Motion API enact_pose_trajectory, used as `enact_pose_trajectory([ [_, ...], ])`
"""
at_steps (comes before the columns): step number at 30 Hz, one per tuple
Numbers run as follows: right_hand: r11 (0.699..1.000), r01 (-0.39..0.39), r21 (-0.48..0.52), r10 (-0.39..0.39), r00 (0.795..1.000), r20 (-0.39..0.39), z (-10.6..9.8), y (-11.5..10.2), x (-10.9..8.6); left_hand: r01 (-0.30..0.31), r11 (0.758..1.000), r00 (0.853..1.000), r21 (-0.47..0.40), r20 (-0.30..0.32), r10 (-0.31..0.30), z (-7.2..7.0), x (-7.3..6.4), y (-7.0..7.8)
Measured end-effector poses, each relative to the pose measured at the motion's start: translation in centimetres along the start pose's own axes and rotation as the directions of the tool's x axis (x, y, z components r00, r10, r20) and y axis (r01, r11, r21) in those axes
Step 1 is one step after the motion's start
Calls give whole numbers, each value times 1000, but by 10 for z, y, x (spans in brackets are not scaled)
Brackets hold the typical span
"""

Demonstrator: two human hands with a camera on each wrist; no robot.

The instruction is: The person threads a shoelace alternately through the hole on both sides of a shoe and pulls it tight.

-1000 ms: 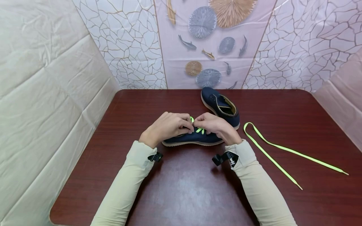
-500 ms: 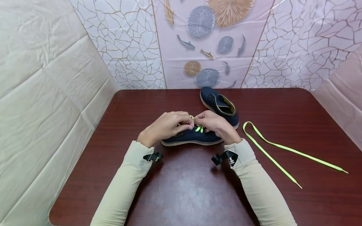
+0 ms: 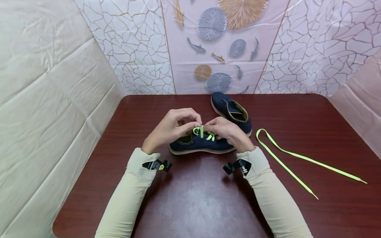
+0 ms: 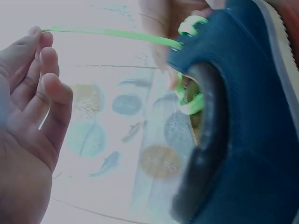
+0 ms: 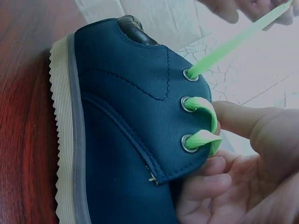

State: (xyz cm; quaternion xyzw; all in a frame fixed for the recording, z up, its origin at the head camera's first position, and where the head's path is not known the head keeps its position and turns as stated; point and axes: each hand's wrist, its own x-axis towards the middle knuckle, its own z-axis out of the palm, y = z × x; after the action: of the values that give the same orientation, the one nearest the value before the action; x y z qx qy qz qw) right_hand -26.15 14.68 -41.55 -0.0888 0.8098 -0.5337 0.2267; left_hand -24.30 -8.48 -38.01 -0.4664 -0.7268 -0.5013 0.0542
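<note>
A navy shoe (image 3: 193, 145) with a pale ridged sole sits sideways on the table, its opening to the left. Neon-green shoelace (image 5: 205, 107) passes through its metal eyelets. Between thumb and fingertips, my left hand (image 3: 175, 127) pinches the lace, a stretch of which runs taut from the top eyelet in the left wrist view (image 4: 112, 33). My right hand (image 3: 227, 130) holds the shoe at the eyelet flap; in the right wrist view its fingers (image 5: 210, 179) curl by the flap's edge. Part of the flap's far side is hidden.
Behind the right hand stands a second navy shoe (image 3: 220, 100), with no lace visible in it. A loose neon-green shoelace (image 3: 297, 156) lies bent double on the right of the brown table (image 3: 190, 198). Patterned sheeting (image 3: 143, 49) hangs behind the table.
My left hand has lifted slightly up and away from the shoe, uncovering its opening and a lace loop. The right hand stays at nearly the same spot.
</note>
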Motion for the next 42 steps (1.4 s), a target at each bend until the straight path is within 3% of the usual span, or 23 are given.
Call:
enact_pose_trajectory([
  [5,1000,-8,14,8,1000,-4,-3,1,-1,-49,997,995,-67,-92,42,-3,1,10],
  [10,999,8,49,-8,1000,4,-6,3,1,-98,988,975,-119,-212,71,-9,0,20],
  [15,998,3,64,-3,1000,-1,-8,6,1,-127,981,958,-149,-274,83,-12,-1,29],
  [24,998,2,61,-1,1000,-6,-10,9,1,-181,965,952,-188,-281,123,-18,-2,35],
  [30,1000,7,28,-6,1000,-12,-12,11,3,-169,958,963,-233,-244,110,-19,-5,40],
  [35,995,25,-100,-22,999,31,-19,9,0,-163,958,967,-235,-231,108,-19,-6,44],
  [42,957,51,-285,-30,996,78,-24,-4,-12,-140,963,972,-229,-218,90,-20,-6,43],
])
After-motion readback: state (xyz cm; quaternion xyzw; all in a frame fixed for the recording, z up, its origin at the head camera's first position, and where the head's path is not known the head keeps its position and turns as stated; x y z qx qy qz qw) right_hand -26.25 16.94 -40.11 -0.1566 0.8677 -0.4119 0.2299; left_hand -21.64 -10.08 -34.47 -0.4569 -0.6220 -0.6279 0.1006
